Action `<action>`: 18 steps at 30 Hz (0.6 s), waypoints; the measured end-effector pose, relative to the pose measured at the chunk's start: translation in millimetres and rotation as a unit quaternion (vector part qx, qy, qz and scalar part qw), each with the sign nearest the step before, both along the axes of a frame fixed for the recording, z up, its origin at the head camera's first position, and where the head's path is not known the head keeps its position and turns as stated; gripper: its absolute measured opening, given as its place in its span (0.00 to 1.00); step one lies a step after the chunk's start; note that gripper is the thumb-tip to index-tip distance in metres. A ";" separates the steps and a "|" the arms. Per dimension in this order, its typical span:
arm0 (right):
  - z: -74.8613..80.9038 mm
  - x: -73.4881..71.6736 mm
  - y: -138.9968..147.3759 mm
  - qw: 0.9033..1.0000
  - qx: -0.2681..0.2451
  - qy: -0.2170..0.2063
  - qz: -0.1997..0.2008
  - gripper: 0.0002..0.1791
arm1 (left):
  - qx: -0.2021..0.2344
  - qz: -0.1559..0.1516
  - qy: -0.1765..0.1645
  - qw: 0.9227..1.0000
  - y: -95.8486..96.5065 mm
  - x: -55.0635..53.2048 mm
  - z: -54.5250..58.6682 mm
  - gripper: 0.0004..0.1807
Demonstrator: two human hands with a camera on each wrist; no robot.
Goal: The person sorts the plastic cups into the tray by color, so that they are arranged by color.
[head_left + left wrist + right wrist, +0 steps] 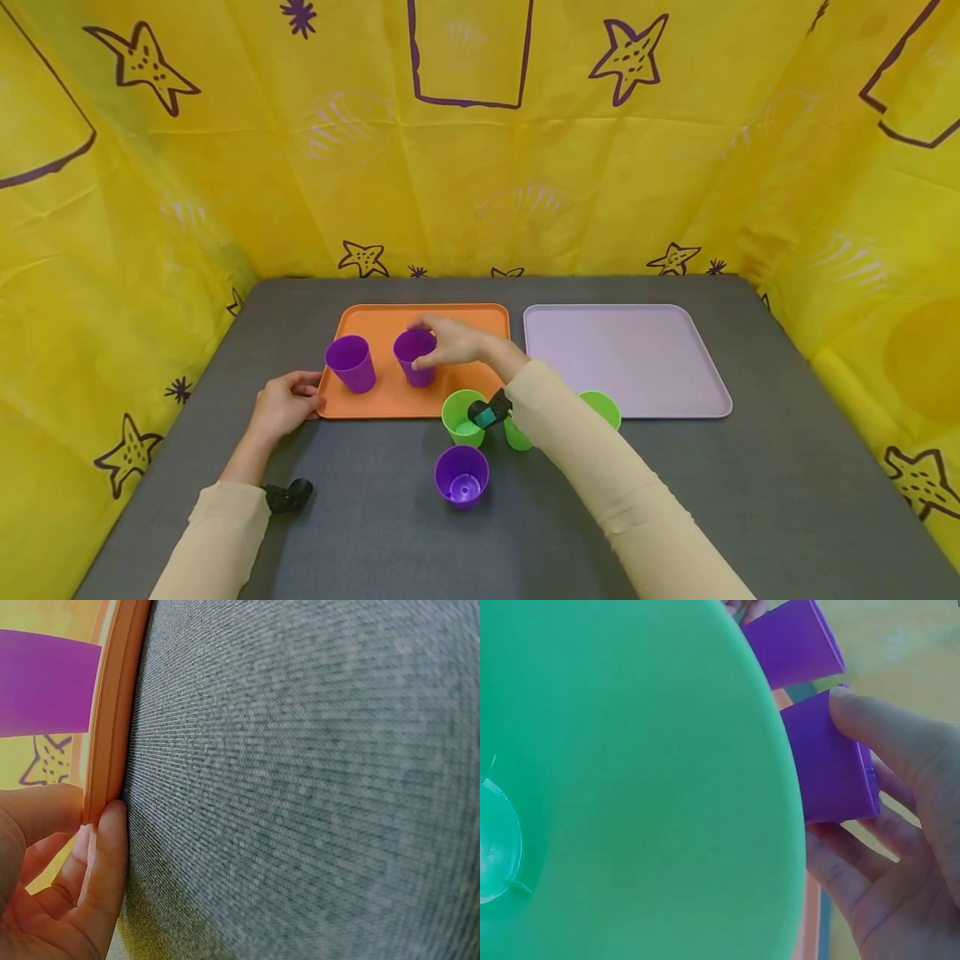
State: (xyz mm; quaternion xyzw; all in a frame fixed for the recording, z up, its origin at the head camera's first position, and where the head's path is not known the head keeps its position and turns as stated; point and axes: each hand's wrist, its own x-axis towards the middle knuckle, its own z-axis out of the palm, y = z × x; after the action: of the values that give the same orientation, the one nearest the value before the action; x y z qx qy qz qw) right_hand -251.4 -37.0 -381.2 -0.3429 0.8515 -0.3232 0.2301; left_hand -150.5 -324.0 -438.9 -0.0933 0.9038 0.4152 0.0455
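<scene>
My right hand [456,342] grips a purple cup [408,354] by its upper part, over the middle of the orange tray [390,404]; in the right wrist view, thumb and fingers lie on either side of that cup [825,776]. At the tray's near left corner, my left hand [283,406] pinches the rim. The left wrist view has the thumb on one side of the orange tray edge [112,712] and a finger on the other. Another purple cup [352,367] stands upright on the tray's left part.
A green cup [463,423] sits before the orange tray, with a purple cup [462,477] nearer me. Two more green cups, one left [517,437] and one right [602,408], are partly hidden by my right sleeve. A pale lilac tray [622,358] lies at right on the grey table.
</scene>
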 end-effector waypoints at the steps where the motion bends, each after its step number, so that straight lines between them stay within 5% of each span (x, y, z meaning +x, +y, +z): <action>1: 0.1 0.3 -0.3 1.000 0.000 -0.002 0.002 0.35 | 0.001 0.001 -0.001 1.000 0.1 0.0 0.0 0.26; 18: -2.1 3.8 -2.7 0.999 -0.003 -0.011 0.031 0.38 | 0.007 0.000 0.004 1.000 0.9 -0.2 0.5 0.26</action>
State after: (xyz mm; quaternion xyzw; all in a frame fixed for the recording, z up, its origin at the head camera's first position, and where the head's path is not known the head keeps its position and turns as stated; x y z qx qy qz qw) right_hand -247.6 -39.7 -383.2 -0.3662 0.8369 -0.3220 0.2486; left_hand -150.7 -323.1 -438.5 -0.0907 0.9012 0.4216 0.0424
